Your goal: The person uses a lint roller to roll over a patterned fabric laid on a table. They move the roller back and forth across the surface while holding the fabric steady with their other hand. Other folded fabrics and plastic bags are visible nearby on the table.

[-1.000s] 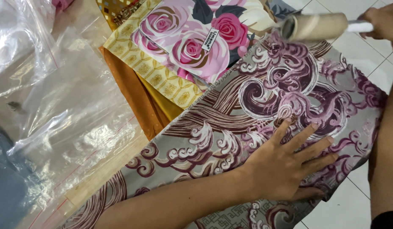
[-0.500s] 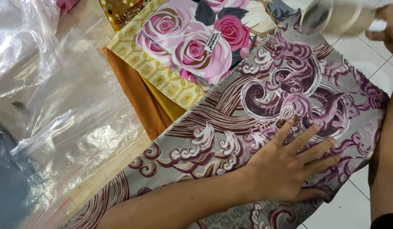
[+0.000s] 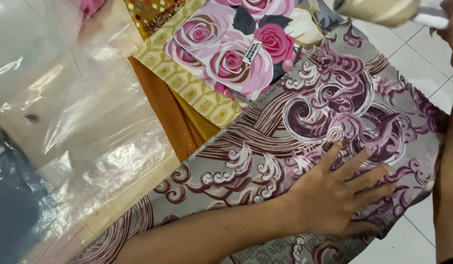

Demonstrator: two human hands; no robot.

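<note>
My left hand [image 3: 334, 195] lies flat, fingers spread, on a grey cloth with purple and brown swirls [image 3: 285, 127], pressing it down near its right end. My right hand [image 3: 451, 22] is at the top right corner, partly out of frame, closed round the white handle of a lint roller [image 3: 378, 10]. The roller's pale, blurred drum hangs above the cloth's far corner and does not touch it. My right forearm runs down the right edge of the view.
A folded cloth with pink roses and a small tag [image 3: 226, 58] lies behind the grey cloth, on yellow patterned [image 3: 197, 93] and orange [image 3: 160, 112] fabrics. Crumpled clear plastic bags [image 3: 79, 122] cover the left side. White floor tiles [image 3: 412, 63] show at the right.
The lint roller has lifted off the cloth's far corner and moved up toward the top edge. My left hand stays flat in the same place on the cloth.
</note>
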